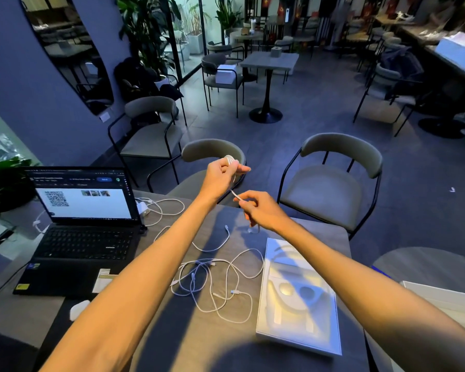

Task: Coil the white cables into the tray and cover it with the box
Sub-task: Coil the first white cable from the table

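Observation:
My left hand (222,174) is raised above the table's far edge, gripping a small coil of white cable (230,158). A short stretch of that cable runs down to my right hand (257,208), which pinches its loose end. Several more white cables (212,280) lie tangled on the dark table between my arms. The white moulded tray (298,296) lies flat on the table at the right, under my right forearm. A white box (446,296) shows at the right edge, partly cut off.
An open laptop (83,224) stands at the left with a white charger and cable (145,208) behind it and a white mouse (78,308) in front. Two grey chairs (330,183) face the table's far side.

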